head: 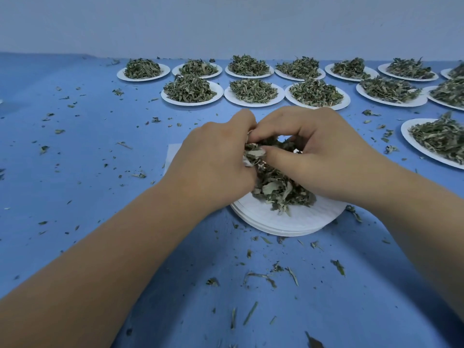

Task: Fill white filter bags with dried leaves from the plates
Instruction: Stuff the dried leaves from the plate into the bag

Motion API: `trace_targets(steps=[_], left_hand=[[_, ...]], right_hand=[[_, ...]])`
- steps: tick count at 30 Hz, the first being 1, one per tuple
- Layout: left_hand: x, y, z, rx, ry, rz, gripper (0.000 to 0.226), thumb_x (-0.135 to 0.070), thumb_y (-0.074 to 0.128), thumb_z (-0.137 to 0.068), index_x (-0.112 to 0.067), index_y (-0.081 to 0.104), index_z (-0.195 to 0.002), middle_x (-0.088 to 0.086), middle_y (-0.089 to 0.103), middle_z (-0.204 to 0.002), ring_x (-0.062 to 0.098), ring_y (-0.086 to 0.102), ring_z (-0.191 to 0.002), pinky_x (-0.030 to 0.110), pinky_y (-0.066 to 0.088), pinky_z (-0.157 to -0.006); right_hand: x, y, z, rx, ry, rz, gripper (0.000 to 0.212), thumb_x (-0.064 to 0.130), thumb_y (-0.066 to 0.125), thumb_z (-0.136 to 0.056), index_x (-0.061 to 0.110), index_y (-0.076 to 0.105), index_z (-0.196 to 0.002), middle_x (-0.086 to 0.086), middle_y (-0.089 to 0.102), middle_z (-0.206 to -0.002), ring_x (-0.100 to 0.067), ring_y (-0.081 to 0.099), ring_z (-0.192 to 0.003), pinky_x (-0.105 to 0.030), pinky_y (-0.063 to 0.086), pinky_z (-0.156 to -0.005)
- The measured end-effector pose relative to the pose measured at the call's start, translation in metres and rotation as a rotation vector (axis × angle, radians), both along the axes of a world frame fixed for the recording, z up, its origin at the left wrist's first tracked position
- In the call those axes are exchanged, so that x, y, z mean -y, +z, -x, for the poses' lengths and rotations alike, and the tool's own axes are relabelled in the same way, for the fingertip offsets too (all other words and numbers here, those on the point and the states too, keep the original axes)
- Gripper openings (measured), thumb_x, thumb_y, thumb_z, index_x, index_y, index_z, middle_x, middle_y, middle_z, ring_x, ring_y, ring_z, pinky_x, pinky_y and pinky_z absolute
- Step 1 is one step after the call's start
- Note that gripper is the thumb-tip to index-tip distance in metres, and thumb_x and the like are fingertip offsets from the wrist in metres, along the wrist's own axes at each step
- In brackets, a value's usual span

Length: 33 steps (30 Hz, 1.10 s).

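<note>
Leaves (276, 189) heaped on near plate (288, 222), mid-table. Left hand (213, 162) and right hand (326, 156) meet over the heap, fingers curled, gripping a clump. White sheet (172, 156) under left hand, possibly a bag; cannot confirm. Advice: take small clumps, squeeze firmly, lift slowly, since dry flakes scatter easily.

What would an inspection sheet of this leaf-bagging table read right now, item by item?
Surface: blue table, littered.
Job's things: leaf pile on a stack of white paper plates, front centre; filled plates in rows behind and at right; white sheet, maybe a filter bag, beneath the left hand.
Clutter: loose leaf scraps across the table.
Grippers: left hand and right hand both grip the leaf pile.
Cables: nothing seen.
Surroundings: plain pale wall.
</note>
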State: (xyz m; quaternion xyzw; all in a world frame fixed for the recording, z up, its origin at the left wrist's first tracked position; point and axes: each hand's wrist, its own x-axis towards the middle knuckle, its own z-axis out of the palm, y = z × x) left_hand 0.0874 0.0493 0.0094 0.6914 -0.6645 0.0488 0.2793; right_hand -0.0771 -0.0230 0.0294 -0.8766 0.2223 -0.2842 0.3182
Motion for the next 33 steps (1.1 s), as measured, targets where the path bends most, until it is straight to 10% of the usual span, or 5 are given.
trace_targets(steps=[6,15,26,33], left_hand=[[0.004,0.010,0.004,0.137,-0.140,0.030,0.075,-0.009,0.064,-0.073,-0.021,0.034,-0.141,-0.004,0.071,-0.097,0.028,0.060,-0.075,0.038,0.044,-0.065],[0.012,0.018,0.016,0.137,-0.293,0.169,0.086,-0.002,0.060,-0.067,-0.012,0.037,-0.150,-0.002,0.065,-0.098,0.015,0.043,-0.111,0.036,0.032,-0.101],[0.012,0.007,0.020,-0.201,-0.334,0.160,0.080,-0.008,0.066,-0.075,-0.024,0.040,-0.149,-0.009,0.058,-0.128,0.009,0.044,-0.129,0.037,0.038,-0.109],[0.000,0.009,0.004,-0.423,-0.326,0.088,0.073,-0.002,0.056,-0.075,-0.031,0.047,-0.142,-0.018,0.050,-0.140,-0.001,0.041,-0.135,0.014,0.035,-0.107]], right_hand=[[0.007,-0.001,0.000,0.050,-0.029,-0.030,0.024,0.008,0.076,-0.084,0.025,0.080,-0.099,0.009,0.071,-0.106,-0.005,0.064,-0.099,-0.012,0.043,-0.075],[0.019,0.006,0.008,0.089,-0.012,-0.448,0.049,0.004,0.076,-0.087,0.010,0.047,-0.126,-0.022,0.070,-0.117,-0.035,0.065,-0.116,-0.060,0.045,-0.106],[0.026,0.003,0.008,0.206,-0.013,-0.446,0.055,0.011,0.080,-0.072,0.014,0.059,-0.123,0.001,0.064,-0.073,-0.013,0.060,-0.068,-0.027,0.051,-0.070],[0.026,0.002,0.010,0.159,-0.101,-0.319,0.047,0.023,0.082,-0.072,0.029,0.065,-0.115,-0.025,0.066,-0.097,-0.038,0.059,-0.073,-0.052,0.051,-0.073]])
